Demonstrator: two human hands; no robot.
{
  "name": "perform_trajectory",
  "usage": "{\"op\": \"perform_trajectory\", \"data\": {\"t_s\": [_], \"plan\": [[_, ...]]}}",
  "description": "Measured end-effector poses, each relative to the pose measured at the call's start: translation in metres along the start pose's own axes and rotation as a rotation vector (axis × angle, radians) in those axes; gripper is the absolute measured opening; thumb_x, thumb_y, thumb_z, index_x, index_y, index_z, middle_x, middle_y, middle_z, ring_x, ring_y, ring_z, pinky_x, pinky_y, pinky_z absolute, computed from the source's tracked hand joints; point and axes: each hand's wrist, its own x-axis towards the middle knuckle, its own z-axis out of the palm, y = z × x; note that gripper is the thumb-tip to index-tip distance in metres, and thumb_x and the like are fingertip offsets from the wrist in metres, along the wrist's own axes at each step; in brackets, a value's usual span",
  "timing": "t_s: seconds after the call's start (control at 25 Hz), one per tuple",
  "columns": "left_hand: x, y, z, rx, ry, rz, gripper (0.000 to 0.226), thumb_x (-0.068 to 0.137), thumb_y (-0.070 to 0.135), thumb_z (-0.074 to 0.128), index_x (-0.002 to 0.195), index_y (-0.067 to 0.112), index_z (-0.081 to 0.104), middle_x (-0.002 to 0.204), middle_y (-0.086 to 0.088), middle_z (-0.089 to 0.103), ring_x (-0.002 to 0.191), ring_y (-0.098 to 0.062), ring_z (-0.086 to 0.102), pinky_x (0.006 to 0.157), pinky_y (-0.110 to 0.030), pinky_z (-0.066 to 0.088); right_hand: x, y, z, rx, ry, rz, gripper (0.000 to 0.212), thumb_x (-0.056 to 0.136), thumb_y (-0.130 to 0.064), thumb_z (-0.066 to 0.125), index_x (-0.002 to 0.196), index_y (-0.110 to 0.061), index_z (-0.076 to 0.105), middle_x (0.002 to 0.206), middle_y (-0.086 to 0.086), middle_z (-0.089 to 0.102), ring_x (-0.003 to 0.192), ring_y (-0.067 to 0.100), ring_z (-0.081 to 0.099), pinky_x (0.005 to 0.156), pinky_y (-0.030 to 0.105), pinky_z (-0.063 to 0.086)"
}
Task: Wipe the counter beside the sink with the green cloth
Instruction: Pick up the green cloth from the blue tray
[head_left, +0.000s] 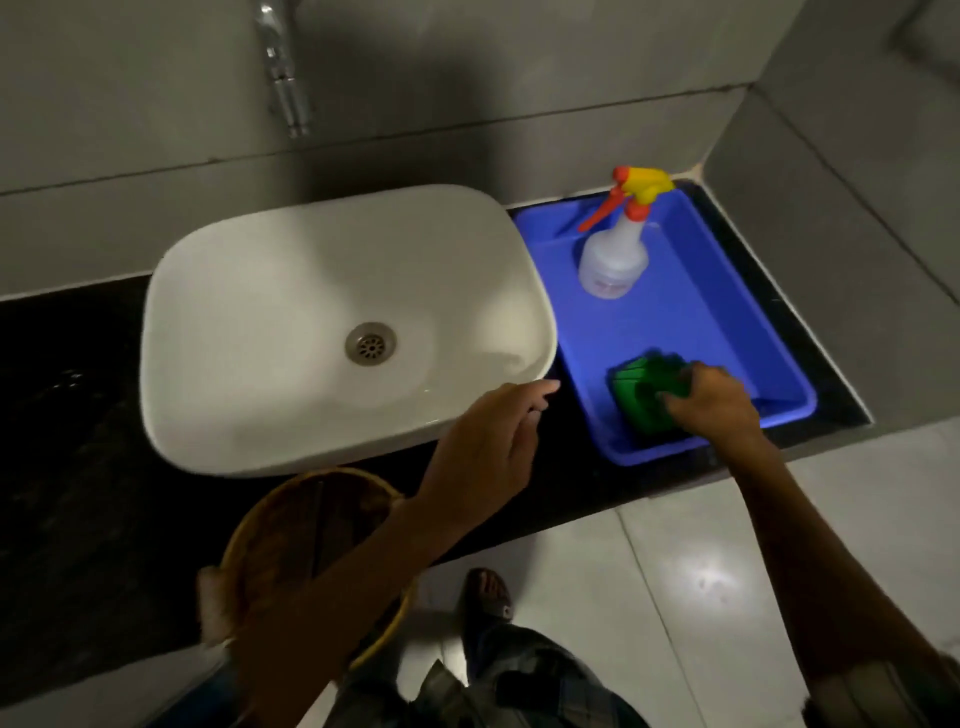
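In the near corner of a blue tray (727, 312) beside a bathroom sink (311, 291), a person's right hand (709, 405) closes its fingers on a folded green cloth (644, 397), which lies on the tray floor close to the front wall; whether the cloth has left the tray floor cannot be told from the blur. The left hand (488, 447) hovers empty over the dark counter (566, 457) at the sink's front right corner, fingers loosely extended and slightly apart, holding nothing.

The likeliest slip, judging from the layout, is the cloth dragging against the tray's raised front wall as it comes out and nudging the tray, whose front edge sits close to the counter's lip; a sideways pull could push it toward the drop to the tiled floor (727, 571). A spray bottle (613, 260) stands upright at the tray's far end, well apart from the hand, but a jolted tray could tip it.

Open room is scarce. The tray fills most of the counter right of the sink, leaving narrow dark strips in front, between tray and sink, and along the right wall (857, 234). Left of the sink the counter looks bare and wider. A round basket (311, 525) sits below the counter edge, under the left forearm.
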Motion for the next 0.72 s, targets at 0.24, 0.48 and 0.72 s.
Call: {"op": "perform_trajectory", "data": {"t_s": [0.24,0.48,0.72], "plan": [[0.069,0.006,0.108,0.217,-0.332,0.157,0.044,0.085,-0.003,0.049,0.128,0.002,0.055,0.126,-0.021,0.062,0.117,-0.034,0.057,0.102,-0.039,0.044,0.050,0.039,-0.001,0.082,-0.235,0.198,0.082,0.078,-0.035,0.077,0.140,0.003,0.038,0.146,0.023,0.047,0.132,0.036,0.047,0.102,0.036,0.041],[0.085,-0.002,0.138,0.353,-0.705,-0.002,0.065,0.082,0.001,0.051,0.144,0.008,0.033,0.141,-0.023,0.046,0.127,-0.038,0.046,0.105,-0.046,0.040,0.042,0.019,-0.004,0.471,-0.221,0.284,0.055,0.065,-0.023,0.076,0.115,-0.002,0.064,0.119,0.019,0.066,0.107,0.033,0.063,0.084,0.037,0.054],[0.049,0.006,0.042,-0.158,0.023,-0.054,0.046,0.086,0.013,0.064,0.130,0.006,0.053,0.131,-0.018,0.058,0.122,-0.031,0.054,0.106,-0.034,0.038,-0.040,-0.068,-0.041,1.117,-0.014,0.125,0.038,0.056,-0.011,0.054,0.092,-0.006,0.065,0.092,0.015,0.069,0.085,0.030,0.064,0.070,0.036,0.052]]}}
